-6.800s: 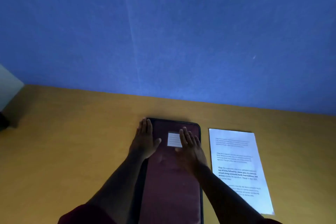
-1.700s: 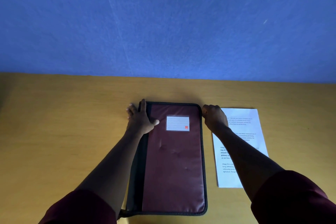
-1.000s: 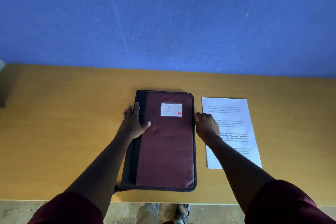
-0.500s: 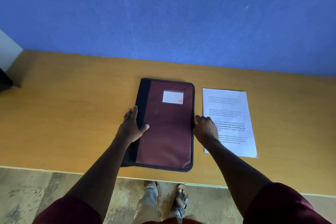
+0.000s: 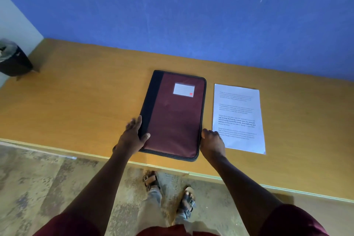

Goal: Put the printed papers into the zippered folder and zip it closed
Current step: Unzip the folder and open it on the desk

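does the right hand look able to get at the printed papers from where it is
Probably yes. The right hand sits at the zippered folder's right edge, and the printed papers lie flat right beside it on the table, with nothing between or on top.

Small print and a hidden zip pull

I can't read the printed papers [image 5: 238, 119]; my right hand [image 5: 212, 142] covers whatever it grips on the zippered folder [image 5: 175, 115] edge.

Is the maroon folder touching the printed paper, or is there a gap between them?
Apart. The head view shows a strip of bare table between the folder and the printed paper along their whole length.
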`<state>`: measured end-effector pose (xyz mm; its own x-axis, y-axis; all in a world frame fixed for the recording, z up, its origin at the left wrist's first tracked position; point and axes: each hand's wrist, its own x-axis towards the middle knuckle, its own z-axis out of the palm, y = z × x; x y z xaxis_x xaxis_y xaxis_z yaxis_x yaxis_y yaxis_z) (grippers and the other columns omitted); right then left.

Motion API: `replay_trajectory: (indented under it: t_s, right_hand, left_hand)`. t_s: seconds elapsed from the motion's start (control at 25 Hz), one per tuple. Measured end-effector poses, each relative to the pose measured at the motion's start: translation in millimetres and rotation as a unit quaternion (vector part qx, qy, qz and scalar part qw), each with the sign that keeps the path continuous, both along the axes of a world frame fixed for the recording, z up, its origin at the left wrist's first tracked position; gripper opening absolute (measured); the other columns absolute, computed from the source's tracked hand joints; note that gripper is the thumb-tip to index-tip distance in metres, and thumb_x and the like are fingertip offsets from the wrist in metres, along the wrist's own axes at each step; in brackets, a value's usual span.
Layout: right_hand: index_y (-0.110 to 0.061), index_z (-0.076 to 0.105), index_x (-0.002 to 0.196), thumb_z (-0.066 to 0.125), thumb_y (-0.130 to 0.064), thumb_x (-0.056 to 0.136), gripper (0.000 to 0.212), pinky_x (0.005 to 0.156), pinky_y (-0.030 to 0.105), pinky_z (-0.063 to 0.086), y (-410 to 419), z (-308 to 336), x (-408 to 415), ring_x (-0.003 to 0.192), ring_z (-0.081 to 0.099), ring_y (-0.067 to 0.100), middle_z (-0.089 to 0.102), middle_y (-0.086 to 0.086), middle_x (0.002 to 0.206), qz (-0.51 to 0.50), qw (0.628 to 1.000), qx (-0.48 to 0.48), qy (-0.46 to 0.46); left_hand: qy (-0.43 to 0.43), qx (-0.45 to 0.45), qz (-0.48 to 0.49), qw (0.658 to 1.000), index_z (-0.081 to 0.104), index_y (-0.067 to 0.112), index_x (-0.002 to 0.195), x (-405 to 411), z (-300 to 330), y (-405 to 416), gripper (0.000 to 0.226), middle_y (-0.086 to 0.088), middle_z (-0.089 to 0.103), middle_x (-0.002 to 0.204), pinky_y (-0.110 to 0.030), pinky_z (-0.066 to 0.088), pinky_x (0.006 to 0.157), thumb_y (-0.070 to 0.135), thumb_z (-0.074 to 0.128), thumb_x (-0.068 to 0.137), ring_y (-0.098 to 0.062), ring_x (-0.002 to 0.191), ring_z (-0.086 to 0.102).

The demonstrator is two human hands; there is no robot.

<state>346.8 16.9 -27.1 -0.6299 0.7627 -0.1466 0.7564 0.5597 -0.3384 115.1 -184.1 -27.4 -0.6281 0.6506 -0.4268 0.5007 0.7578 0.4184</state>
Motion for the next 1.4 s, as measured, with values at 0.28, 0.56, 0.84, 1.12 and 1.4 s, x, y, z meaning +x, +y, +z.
replay_trajectory:
  t_s: [0.28, 0.56, 0.84, 1.12, 1.4]
  right_hand:
    - [-0.011, 0.057, 0.088, 0.047, -0.008, 0.087, 0.010, 0.058, 0.036, 0.051, -30.7, -1.7, 21.2, 0.078, 0.059, 0.034, 0.065, 0.008, 0.083, -0.014, 0.999, -0.032, 0.006]
    - [-0.009, 0.060, 0.090, 0.049, -0.007, 0.086, 0.012, 0.057, 0.034, 0.050, -68.7, -6.1, 34.7, 0.077, 0.058, 0.028, 0.067, 0.008, 0.086, -0.086, 0.994, -0.062, 0.021]
    - [-0.011, 0.057, 0.077, 0.051, -0.010, 0.083, 0.009, 0.053, 0.034, 0.044, -106.1, 1.2, 24.4, 0.064, 0.057, 0.031, 0.065, 0.011, 0.076, -0.181, 0.978, -0.100, 0.036]
    - [-0.013, 0.055, 0.076, 0.051, -0.006, 0.080, 0.009, 0.051, 0.029, 0.042, -143.7, 8.1, -2.9, 0.059, 0.054, 0.026, 0.061, 0.007, 0.071, -0.187, 0.976, -0.101, 0.041]
    - [-0.012, 0.053, 0.074, 0.052, -0.006, 0.080, 0.009, 0.055, 0.026, 0.034, -164.6, 12.9, -38.3, 0.060, 0.049, 0.027, 0.063, 0.011, 0.076, -0.181, 0.978, -0.093, 0.048]
  left_hand:
    - [-0.002, 0.007, 0.001, 1.000, -0.011, 0.026, 0.158, 8.9, 0.3, -10.2, 0.089, -0.007, -0.004, 0.167, -0.048, 0.029, 0.118, 0.050, 0.051, 0.098, -0.030, 0.154, -0.003]
    - [0.001, 0.022, -0.035, 0.999, -0.014, 0.027, 0.157, 4.6, -5.1, -24.3, 0.091, -0.005, -0.003, 0.167, -0.048, 0.035, 0.115, 0.051, 0.051, 0.098, -0.027, 0.154, -0.002]
    - [0.014, 0.064, -0.079, 0.995, -0.009, 0.024, 0.158, 5.6, -10.6, -47.7, 0.087, 0.000, 0.002, 0.168, -0.039, 0.036, 0.113, 0.051, 0.048, 0.099, -0.019, 0.154, 0.002]
    - [0.042, 0.041, -0.157, 0.986, 0.004, 0.031, 0.159, -21.2, -5.2, -75.4, 0.087, 0.002, 0.027, 0.162, -0.033, 0.046, 0.101, 0.050, 0.059, 0.094, -0.019, 0.144, 0.034]
    - [-0.032, 0.062, -0.186, 0.980, 0.028, 0.030, 0.156, -49.0, -2.0, -87.5, 0.077, 0.007, 0.043, 0.153, -0.026, 0.047, 0.094, 0.014, 0.067, 0.091, -0.015, 0.123, 0.054]
